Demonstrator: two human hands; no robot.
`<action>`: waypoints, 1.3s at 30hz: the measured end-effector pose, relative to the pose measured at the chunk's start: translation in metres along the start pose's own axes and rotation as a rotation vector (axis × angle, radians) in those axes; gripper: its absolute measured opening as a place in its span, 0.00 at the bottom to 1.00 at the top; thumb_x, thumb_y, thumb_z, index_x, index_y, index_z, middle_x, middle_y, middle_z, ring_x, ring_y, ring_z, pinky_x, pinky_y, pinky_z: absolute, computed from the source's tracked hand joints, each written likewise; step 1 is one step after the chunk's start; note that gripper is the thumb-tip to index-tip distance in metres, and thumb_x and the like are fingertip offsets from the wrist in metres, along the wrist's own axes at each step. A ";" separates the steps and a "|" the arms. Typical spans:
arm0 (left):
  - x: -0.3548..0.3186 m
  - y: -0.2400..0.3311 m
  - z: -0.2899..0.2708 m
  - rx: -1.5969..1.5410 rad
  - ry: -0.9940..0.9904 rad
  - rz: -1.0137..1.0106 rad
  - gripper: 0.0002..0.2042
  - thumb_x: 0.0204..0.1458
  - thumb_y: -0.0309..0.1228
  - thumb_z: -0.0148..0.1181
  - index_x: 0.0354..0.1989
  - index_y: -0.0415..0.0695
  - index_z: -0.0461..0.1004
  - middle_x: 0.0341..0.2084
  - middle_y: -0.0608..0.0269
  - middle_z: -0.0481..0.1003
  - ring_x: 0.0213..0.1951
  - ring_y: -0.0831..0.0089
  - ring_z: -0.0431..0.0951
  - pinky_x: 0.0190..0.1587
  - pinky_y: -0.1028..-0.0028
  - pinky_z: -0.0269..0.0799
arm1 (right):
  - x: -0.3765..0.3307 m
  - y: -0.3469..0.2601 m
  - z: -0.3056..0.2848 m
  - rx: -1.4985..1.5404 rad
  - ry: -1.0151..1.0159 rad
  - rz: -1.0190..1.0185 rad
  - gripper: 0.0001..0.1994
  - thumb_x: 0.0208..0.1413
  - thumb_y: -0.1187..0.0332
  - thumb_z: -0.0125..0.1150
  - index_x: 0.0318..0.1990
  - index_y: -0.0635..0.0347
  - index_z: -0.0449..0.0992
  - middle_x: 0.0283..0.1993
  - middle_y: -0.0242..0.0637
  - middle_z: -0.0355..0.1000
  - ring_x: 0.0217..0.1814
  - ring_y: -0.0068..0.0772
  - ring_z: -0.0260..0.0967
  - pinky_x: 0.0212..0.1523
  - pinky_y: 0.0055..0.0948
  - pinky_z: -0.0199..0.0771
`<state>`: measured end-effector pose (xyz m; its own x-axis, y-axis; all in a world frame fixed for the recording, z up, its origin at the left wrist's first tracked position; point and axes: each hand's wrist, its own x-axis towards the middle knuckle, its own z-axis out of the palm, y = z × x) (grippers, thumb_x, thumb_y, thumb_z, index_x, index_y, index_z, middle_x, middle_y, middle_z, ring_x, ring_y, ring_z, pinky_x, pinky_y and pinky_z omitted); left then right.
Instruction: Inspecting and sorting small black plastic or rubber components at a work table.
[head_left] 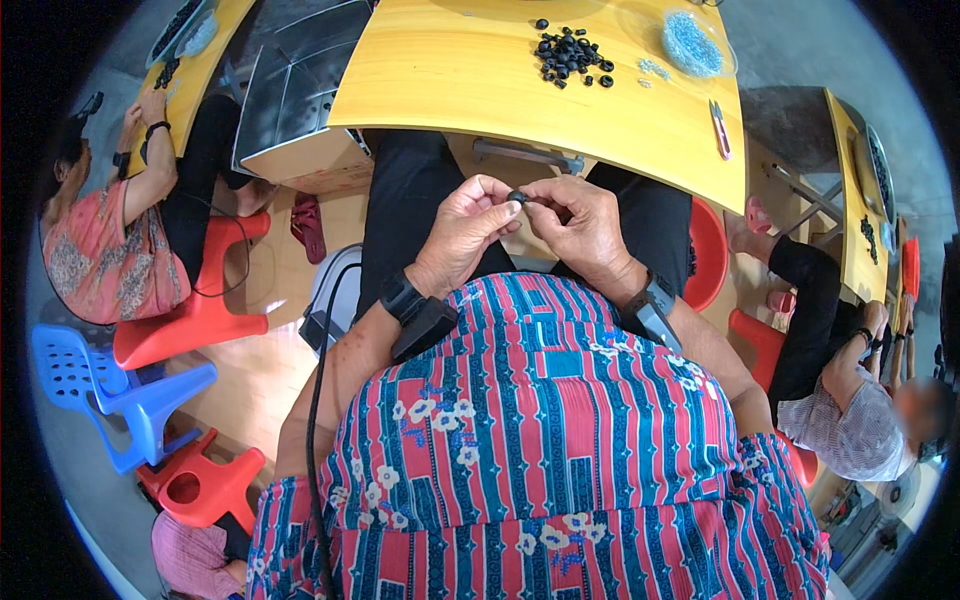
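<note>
Striped red-and-blue floral blouse [540, 440] fills the foreground, and beyond it the curved yellow wooden worktop [480, 90] carries a heap of small black rubber rings [570, 55]. Left hand [462, 232] and right hand [580, 228] meet fingertip to fingertip over the lap, both pinching one small black ring [517, 197] between them.

Smooth glossy yellow wood table [480, 95], matt black rubbery rings [572, 52], shiny red plastic stool [205, 310], patterned cloth blouse [540, 450], clear plastic bag [693, 45]
</note>
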<state>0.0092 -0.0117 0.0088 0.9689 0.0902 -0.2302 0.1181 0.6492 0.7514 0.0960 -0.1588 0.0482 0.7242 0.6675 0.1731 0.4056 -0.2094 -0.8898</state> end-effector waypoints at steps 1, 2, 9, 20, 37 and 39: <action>0.000 -0.001 0.000 0.020 0.001 0.012 0.06 0.55 0.26 0.55 0.39 0.43 0.67 0.33 0.67 0.71 0.35 0.81 0.72 0.43 0.80 0.71 | 0.000 0.001 0.001 0.022 0.007 0.009 0.07 0.46 0.75 0.60 0.34 0.65 0.76 0.27 0.38 0.72 0.24 0.22 0.68 0.25 0.21 0.67; 0.000 -0.001 -0.001 0.021 0.001 0.012 0.06 0.55 0.26 0.55 0.39 0.43 0.67 0.33 0.67 0.71 0.35 0.81 0.72 0.43 0.80 0.71 | 0.000 0.002 0.001 0.023 0.008 0.009 0.07 0.46 0.75 0.60 0.34 0.65 0.76 0.27 0.38 0.72 0.24 0.22 0.68 0.25 0.21 0.67; 0.001 -0.004 -0.002 0.013 -0.008 0.022 0.06 0.55 0.26 0.54 0.39 0.43 0.67 0.33 0.67 0.70 0.35 0.81 0.72 0.43 0.80 0.71 | 0.000 0.014 0.002 0.114 -0.004 0.071 0.05 0.46 0.76 0.59 0.33 0.65 0.75 0.28 0.35 0.71 0.25 0.17 0.66 0.25 0.18 0.66; 0.001 -0.003 -0.001 -0.021 -0.025 -0.019 0.06 0.55 0.26 0.54 0.40 0.43 0.66 0.33 0.68 0.70 0.35 0.82 0.72 0.43 0.80 0.72 | 0.002 0.018 0.006 0.362 -0.032 0.099 0.10 0.47 0.80 0.58 0.39 0.64 0.72 0.31 0.23 0.65 0.28 0.09 0.59 0.27 0.11 0.61; 0.002 -0.005 -0.005 0.006 -0.041 -0.028 0.06 0.56 0.27 0.54 0.40 0.43 0.66 0.31 0.69 0.69 0.34 0.83 0.72 0.44 0.79 0.72 | 0.001 0.016 0.002 0.471 -0.081 0.185 0.12 0.46 0.81 0.58 0.41 0.63 0.73 0.31 0.22 0.65 0.28 0.08 0.59 0.28 0.10 0.61; 0.003 -0.005 -0.004 0.023 -0.036 -0.025 0.06 0.56 0.27 0.54 0.40 0.43 0.66 0.31 0.69 0.69 0.34 0.83 0.72 0.44 0.79 0.72 | 0.001 0.017 0.001 0.449 -0.078 0.191 0.12 0.47 0.81 0.58 0.41 0.63 0.73 0.31 0.22 0.65 0.28 0.08 0.60 0.28 0.10 0.62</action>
<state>0.0102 -0.0113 0.0020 0.9728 0.0469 -0.2270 0.1468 0.6332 0.7599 0.1026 -0.1610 0.0324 0.7111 0.7025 -0.0282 -0.0237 -0.0162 -0.9996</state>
